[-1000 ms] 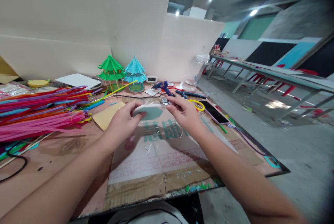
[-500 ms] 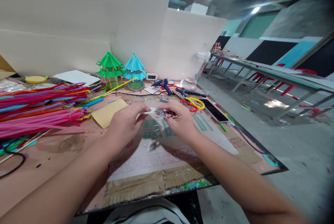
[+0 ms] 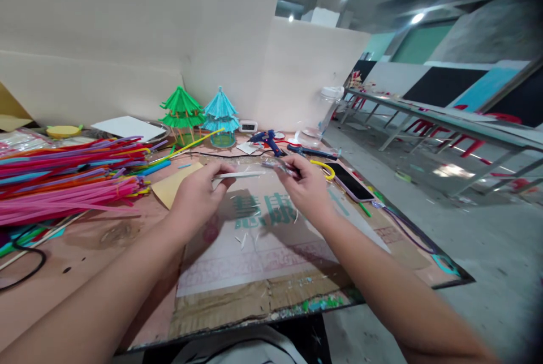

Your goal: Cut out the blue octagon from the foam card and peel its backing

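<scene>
My left hand (image 3: 195, 197) holds a flat pale disc (image 3: 237, 175), seen edge-on, a little above the worktable. My right hand (image 3: 306, 189) is just to its right, its fingers pinched on a small shiny crumpled piece (image 3: 278, 167) near the disc's edge. Both hands hover over a white printed sheet (image 3: 271, 239) with green characters, taped on cardboard. Small white scraps lie on the sheet under the hands.
A heap of coloured straws (image 3: 63, 177) fills the left. Green (image 3: 181, 112) and blue (image 3: 219, 115) straw pagodas stand at the back. A blue glue gun (image 3: 266, 140), scissors (image 3: 314, 165), a phone (image 3: 350, 182) and a yellow card (image 3: 173, 185) lie nearby. The table edge (image 3: 424, 239) runs at right.
The disc has turned from showing its teal face to edge-on. Both hands dipped toward the sheet, then rose slightly, the right hand still working at the disc's right edge.
</scene>
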Available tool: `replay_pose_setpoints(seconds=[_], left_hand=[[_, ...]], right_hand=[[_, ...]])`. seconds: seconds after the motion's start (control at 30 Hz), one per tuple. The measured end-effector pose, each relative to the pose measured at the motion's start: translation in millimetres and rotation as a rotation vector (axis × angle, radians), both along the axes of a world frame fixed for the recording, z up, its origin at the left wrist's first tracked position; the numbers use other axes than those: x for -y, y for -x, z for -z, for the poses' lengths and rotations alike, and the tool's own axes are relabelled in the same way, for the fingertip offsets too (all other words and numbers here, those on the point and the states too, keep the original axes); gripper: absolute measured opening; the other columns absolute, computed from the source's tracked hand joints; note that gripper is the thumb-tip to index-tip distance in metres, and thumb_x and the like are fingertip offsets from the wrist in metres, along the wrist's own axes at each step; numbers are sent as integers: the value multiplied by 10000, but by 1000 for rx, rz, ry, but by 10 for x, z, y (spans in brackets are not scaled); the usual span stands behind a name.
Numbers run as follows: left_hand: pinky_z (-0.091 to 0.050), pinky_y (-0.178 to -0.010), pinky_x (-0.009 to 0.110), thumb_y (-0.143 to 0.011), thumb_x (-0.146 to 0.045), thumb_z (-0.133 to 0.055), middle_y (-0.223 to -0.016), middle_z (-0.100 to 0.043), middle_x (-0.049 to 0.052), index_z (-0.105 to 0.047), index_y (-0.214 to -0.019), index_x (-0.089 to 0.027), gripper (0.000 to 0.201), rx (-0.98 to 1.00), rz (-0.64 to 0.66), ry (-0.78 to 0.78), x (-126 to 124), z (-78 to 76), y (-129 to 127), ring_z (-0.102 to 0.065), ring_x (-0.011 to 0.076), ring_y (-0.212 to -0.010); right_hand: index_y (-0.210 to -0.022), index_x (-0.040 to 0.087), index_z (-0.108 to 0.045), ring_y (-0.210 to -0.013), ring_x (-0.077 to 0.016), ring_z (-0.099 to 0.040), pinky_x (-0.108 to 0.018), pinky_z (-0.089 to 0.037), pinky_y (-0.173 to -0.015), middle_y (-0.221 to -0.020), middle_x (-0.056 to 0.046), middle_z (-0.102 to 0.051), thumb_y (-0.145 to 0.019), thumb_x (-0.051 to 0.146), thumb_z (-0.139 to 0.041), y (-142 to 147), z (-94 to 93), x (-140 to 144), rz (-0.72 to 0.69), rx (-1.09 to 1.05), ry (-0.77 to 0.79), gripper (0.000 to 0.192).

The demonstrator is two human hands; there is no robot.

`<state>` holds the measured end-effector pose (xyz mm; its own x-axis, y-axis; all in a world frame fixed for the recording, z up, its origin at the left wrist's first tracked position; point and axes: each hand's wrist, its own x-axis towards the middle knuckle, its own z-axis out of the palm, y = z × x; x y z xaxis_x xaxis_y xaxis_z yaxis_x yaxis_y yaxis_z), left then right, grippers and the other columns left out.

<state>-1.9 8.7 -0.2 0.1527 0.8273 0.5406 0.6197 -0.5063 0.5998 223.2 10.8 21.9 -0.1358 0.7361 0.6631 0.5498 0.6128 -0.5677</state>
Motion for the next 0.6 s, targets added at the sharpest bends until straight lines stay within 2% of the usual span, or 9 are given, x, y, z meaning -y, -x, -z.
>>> replay_pose_setpoints(seconds=[0.1,0.2,0.3,0.43,0.6], left_hand=[[-502,-835,343,-833,-151,-558,-1031,-727,22,-633,-999,-233,199,-23,6,-112,16,-27,14,-666,214,-979],[-508,-860,351,-820,-107,-547,-1063,-722,25,-621,-990,-227,221,-66,22,-204,55,-41,17,-665,206,-994],[-512,-876,347,-805,-62,-534,-1071,-718,25,-616,-966,-226,244,-81,40,-289,66,-44,31,-660,196,-1010],[-509,-913,358,-792,-32,-535,-1078,-716,30,-614,-952,-220,259,-45,63,-368,53,-59,52,-657,192,-1027],[-499,-940,374,-802,-55,-529,-1088,-719,33,-618,-958,-219,243,-55,68,-336,83,-87,34,-657,198,-1037]], right_hand=[[-1001,178,-625,-728,-163,-551,-281,-430,-649,-867,-38,-644,-875,406,-589,-82,-5,-92,9,38,31,263],[-1163,189,-611,-862,-187,-586,-324,-455,-764,-1046,-78,-661,-943,393,-509,-101,-4,-78,-81,98,-75,317],[-1193,217,-627,-856,-185,-584,-339,-450,-809,-964,-62,-664,-959,369,-507,-89,-16,-7,-139,196,-213,304],[-1177,232,-653,-829,-186,-579,-324,-446,-751,-929,-59,-663,-929,372,-571,-93,-1,12,-132,297,-361,297],[-1133,222,-683,-758,-183,-565,-311,-428,-688,-814,-51,-634,-915,394,-588,-74,38,-23,-107,376,-398,293]])
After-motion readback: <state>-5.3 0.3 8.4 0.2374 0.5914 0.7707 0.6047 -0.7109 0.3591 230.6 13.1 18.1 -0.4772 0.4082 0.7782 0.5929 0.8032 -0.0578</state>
